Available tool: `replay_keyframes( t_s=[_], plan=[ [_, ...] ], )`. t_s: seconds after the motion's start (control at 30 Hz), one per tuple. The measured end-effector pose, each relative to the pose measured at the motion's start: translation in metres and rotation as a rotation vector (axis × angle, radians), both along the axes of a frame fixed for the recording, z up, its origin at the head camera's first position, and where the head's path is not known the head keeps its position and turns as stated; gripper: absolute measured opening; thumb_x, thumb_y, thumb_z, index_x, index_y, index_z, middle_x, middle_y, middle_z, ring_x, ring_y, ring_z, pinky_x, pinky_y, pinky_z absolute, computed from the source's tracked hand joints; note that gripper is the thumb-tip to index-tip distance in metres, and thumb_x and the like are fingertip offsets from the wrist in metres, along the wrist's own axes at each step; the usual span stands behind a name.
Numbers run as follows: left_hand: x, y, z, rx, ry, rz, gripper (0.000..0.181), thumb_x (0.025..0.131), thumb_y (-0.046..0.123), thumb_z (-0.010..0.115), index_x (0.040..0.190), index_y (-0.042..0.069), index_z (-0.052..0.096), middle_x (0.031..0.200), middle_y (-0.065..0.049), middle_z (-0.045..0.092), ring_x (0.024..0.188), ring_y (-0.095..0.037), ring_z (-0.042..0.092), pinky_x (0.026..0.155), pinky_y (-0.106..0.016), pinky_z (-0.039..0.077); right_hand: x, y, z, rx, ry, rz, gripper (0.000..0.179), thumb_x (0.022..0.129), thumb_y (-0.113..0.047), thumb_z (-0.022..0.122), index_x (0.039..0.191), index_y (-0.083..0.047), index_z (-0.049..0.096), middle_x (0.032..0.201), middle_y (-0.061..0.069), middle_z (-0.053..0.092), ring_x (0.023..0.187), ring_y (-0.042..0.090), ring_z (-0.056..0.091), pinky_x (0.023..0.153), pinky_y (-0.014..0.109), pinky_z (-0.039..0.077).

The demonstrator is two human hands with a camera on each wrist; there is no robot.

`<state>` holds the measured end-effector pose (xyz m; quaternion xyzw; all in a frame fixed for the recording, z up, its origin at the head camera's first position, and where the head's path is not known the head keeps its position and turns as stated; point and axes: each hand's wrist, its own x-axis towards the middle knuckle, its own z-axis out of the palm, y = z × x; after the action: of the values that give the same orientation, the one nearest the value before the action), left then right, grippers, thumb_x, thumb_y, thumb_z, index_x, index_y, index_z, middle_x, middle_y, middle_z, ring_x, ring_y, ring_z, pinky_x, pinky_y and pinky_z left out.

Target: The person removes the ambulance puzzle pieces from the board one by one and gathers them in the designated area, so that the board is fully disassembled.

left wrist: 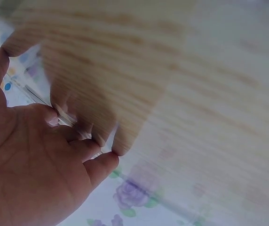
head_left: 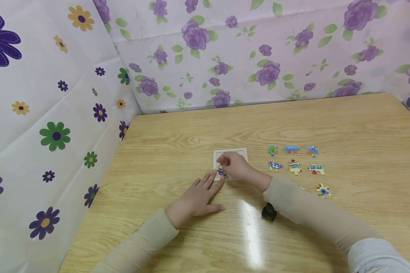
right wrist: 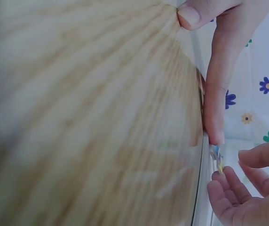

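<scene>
On the wooden table lies a pale square puzzle tray [head_left: 244, 153]. Its lower left corner holds a colourful puzzle piece [head_left: 220, 171]. My left hand [head_left: 199, 195] rests with fingers spread, its fingertips at the tray's near left edge beside this piece; the palm shows in the left wrist view. Over the tray is my right hand [head_left: 237, 167], fingers bent loosely down by the piece. In the right wrist view its fingertips [right wrist: 226, 176] touch the small piece [right wrist: 217, 157], which also meets a left fingertip. A gap shows between the right thumb and fingers there.
Right of the tray, several loose puzzle pieces [head_left: 295, 167] lie in rows, the nearest row [head_left: 323, 189] partly hidden by the right sleeve. A small black object [head_left: 268, 212] sits by that forearm. Flowered cloth [head_left: 198, 49] hangs along the table's back and left.
</scene>
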<state>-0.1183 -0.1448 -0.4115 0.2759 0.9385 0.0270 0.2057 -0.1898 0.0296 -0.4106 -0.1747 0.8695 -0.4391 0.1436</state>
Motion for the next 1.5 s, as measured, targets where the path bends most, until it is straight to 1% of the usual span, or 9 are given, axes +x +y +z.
replay_keyframes(
  t_s=[0.17,0.3,0.57,0.77,0.87,1.07,1.2,1.37,1.5],
  plan=[
    [0.000,0.001,0.000,-0.004,-0.002,-0.005,0.083,0.091,0.061,0.046,0.155,0.020,0.010,0.160,-0.012,0.000,0.148,-0.029,0.005,0.117,-0.050,0.018,-0.004,0.000,-0.004,0.000,-0.015,-0.006,0.027,0.085,0.003,0.055,0.111,0.005,0.064,0.109,0.017,0.065,0.104,0.029,0.060,0.091,0.040,0.051],
    [0.000,0.002,0.001,-0.012,-0.004,-0.009,0.083,0.092,0.061,0.045,0.155,0.020,0.009,0.160,-0.012,-0.001,0.148,-0.029,0.004,0.117,-0.050,0.017,-0.006,0.000,-0.005,0.022,-0.017,-0.007,0.024,0.085,0.002,0.057,0.107,0.006,0.065,0.104,0.016,0.066,0.099,0.028,0.062,0.087,0.038,0.052],
    [0.001,0.002,0.002,-0.009,0.013,-0.009,0.082,0.092,0.060,0.046,0.155,0.020,0.012,0.160,-0.013,0.002,0.147,-0.030,0.006,0.116,-0.050,0.019,-0.008,0.002,-0.001,0.053,0.077,-0.017,0.016,0.083,0.003,0.058,0.094,0.003,0.070,0.089,0.012,0.069,0.082,0.020,0.062,0.074,0.031,0.052],
    [0.000,0.003,0.002,-0.012,0.011,-0.006,0.082,0.092,0.060,0.046,0.154,0.020,0.012,0.160,-0.013,0.002,0.147,-0.030,0.006,0.117,-0.050,0.019,-0.004,0.011,0.007,0.040,0.107,-0.001,0.014,0.084,0.001,0.059,0.094,0.003,0.069,0.088,0.012,0.069,0.080,0.019,0.063,0.072,0.030,0.052],
    [0.000,0.003,0.003,-0.016,0.008,-0.002,0.082,0.092,0.060,0.046,0.155,0.020,0.012,0.160,-0.013,0.002,0.147,-0.030,0.006,0.117,-0.049,0.019,-0.003,0.017,0.012,0.040,0.087,-0.008,0.014,0.086,-0.001,0.060,0.095,0.001,0.070,0.089,0.011,0.070,0.082,0.018,0.064,0.071,0.029,0.052],
    [-0.001,0.001,0.000,-0.013,0.018,-0.006,0.083,0.091,0.061,0.046,0.154,0.020,0.012,0.160,-0.013,0.003,0.147,-0.029,0.006,0.116,-0.050,0.019,0.000,0.034,0.021,0.072,0.010,0.018,0.014,0.089,-0.007,0.060,0.096,-0.002,0.071,0.090,0.009,0.071,0.079,0.017,0.063,0.069,0.028,0.053],
    [-0.001,0.001,-0.002,-0.023,0.013,-0.004,0.083,0.091,0.062,0.045,0.155,0.020,0.011,0.160,-0.012,0.002,0.148,-0.029,0.005,0.117,-0.050,0.019,0.007,0.046,0.024,0.039,-0.042,0.047,0.014,0.090,-0.006,0.060,0.096,-0.001,0.071,0.090,0.009,0.071,0.073,0.015,0.062,0.065,0.026,0.053],
    [-0.001,0.001,-0.002,-0.019,0.006,-0.001,0.083,0.091,0.062,0.045,0.155,0.020,0.010,0.160,-0.012,0.001,0.148,-0.028,0.005,0.117,-0.050,0.018,0.014,0.065,0.029,0.013,-0.060,0.076,0.014,0.089,-0.005,0.058,0.096,0.001,0.069,0.092,0.011,0.070,0.077,0.015,0.061,0.066,0.026,0.051],
    [-0.001,0.000,-0.003,-0.020,0.007,-0.003,0.084,0.091,0.063,0.044,0.155,0.021,0.009,0.160,-0.011,0.000,0.148,-0.028,0.004,0.117,-0.050,0.017,0.018,0.079,0.032,-0.005,-0.097,0.080,0.014,0.090,-0.004,0.057,0.098,0.003,0.067,0.092,0.011,0.069,0.076,0.016,0.058,0.066,0.026,0.050]
  ],
)
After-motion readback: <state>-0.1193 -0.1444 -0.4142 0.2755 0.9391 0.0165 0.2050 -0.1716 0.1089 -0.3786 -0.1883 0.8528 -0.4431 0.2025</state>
